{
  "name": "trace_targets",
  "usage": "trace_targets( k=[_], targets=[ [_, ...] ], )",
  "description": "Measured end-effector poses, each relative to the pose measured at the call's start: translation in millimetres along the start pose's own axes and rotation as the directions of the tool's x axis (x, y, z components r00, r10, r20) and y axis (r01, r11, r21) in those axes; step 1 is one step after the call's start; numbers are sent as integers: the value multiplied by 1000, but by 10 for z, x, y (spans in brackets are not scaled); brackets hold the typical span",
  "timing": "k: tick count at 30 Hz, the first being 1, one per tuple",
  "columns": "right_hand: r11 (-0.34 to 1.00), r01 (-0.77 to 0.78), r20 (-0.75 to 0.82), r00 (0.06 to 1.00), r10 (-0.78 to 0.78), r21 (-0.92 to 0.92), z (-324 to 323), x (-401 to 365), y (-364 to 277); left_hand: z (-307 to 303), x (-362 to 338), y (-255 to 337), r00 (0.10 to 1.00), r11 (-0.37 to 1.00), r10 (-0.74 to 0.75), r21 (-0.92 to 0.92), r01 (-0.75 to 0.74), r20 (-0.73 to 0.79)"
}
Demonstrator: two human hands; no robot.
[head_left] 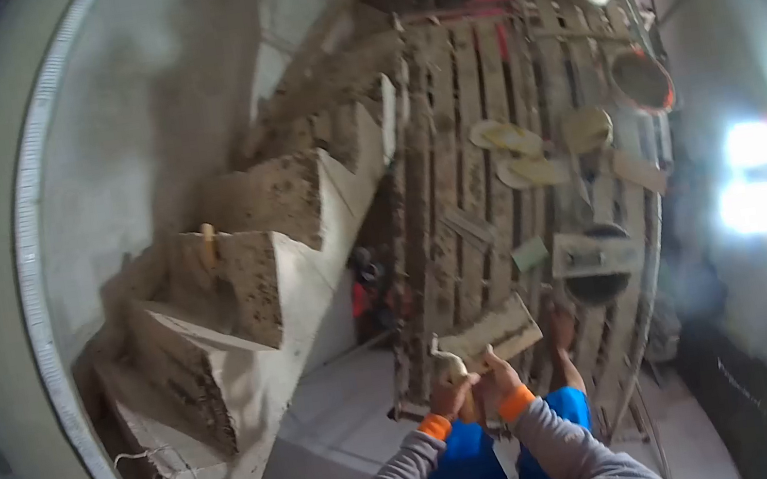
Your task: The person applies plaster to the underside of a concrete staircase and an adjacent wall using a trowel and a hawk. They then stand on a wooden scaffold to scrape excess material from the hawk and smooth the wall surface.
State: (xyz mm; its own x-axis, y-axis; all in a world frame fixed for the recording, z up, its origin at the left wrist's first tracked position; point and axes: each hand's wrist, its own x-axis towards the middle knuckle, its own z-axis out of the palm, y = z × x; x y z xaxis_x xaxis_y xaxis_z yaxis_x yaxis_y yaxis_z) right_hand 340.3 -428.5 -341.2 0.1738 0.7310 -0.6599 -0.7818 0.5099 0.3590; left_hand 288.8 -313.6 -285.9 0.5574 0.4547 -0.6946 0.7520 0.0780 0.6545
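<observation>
Just in front of my lap, my right hand grips the near edge of a mortar-smeared rectangular plastering float, thumb on top. My left hand is closed beside it, at a pale curved handle that rises along the float's left end; I cannot tell whether this belongs to a separate tool. Below the hands, a pointed trowel blade hangs over my blue trousers. A bare foot rests on the slatted platform to the right of the float.
Rough concrete stairs climb on the left. On the platform lie yellow sandals, a green block, a long float over a dark bowl, and buckets of mortar. The platform's left edge drops to a pale floor.
</observation>
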Motion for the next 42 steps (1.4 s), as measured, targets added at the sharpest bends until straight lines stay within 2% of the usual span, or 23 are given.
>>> trace_targets(
  k=[4,9,11,14,15,19,20,21,23,24,25,26,27,28,31,33,34,35,37,39,40,41,42],
  targets=[
    [997,68,-51,996,-71,-48,262,-128,-144,-30,8,358,983,997,-70,50,62,171],
    [989,60,46,997,-54,-136,21,43,-231,28,147,202,993,997,61,44,-66,104],
    [880,179,-139,955,-263,-441,520,-364,-247,206,103,361,997,984,58,163,-66,52],
    [852,97,-94,981,-169,-514,652,-647,-296,401,43,670,995,907,1,420,42,-102],
    [788,176,-67,962,-266,-590,637,-648,-258,479,21,718,993,938,40,347,3,-115],
    [261,376,174,806,-566,-889,366,-561,-25,768,-119,1017,977,958,175,251,-140,-124],
    [-145,349,359,695,-623,-926,256,-529,1,780,16,744,910,809,408,492,-322,-77],
    [-525,246,554,597,-580,-815,204,-543,19,790,0,700,901,789,430,511,-340,-65],
    [-312,407,510,615,-602,-858,426,-638,-100,809,-31,759,937,884,334,379,-274,-102],
    [-398,390,555,641,-531,-831,497,-706,-170,816,-46,855,966,961,211,213,-177,-149],
    [-564,374,670,521,-529,-736,504,-690,-220,795,-62,867,972,989,141,76,-128,-186],
    [-147,392,389,662,-641,-908,543,-720,-260,673,-61,832,971,901,198,415,-127,-133],
    [300,320,78,791,-607,-899,575,-775,-303,627,-18,799,929,888,330,389,-244,-170],
    [253,348,107,752,-650,-903,653,-863,-407,582,24,772,867,853,455,377,-359,-203],
    [114,363,175,672,-719,-925,400,-1015,-846,113,87,748,923,898,347,342,-275,-169],
    [171,333,97,655,-750,-927,422,-1236,-1114,-159,112,1115,787,722,615,439,-536,-49],
    [46,384,198,571,-797,-922,269,-1237,-1223,-281,91,1276,786,744,609,420,-520,-106],
    [191,366,102,649,-754,-911,249,-1387,-1313,-356,55,1427,785,768,598,400,-501,-165],
    [85,290,133,655,-744,-953,415,-1632,-1405,-349,31,1834,758,834,543,123,-539,-361],
    [-215,269,338,590,-734,-939,519,-1711,-1373,-529,370,1701,838,867,435,-100,-489,-328],
    [-324,286,431,549,-716,-902,499,-1673,-1354,-468,524,1552,892,926,342,-54,-373,-295],
    [-339,222,403,577,-711,-914,544,-1654,-1321,-315,637,1658,808,857,514,124,-501,-288],
    [-356,156,374,599,-708,-922,611,-1647,-1305,-205,682,1785,823,872,489,148,-467,-288]
  ],
)
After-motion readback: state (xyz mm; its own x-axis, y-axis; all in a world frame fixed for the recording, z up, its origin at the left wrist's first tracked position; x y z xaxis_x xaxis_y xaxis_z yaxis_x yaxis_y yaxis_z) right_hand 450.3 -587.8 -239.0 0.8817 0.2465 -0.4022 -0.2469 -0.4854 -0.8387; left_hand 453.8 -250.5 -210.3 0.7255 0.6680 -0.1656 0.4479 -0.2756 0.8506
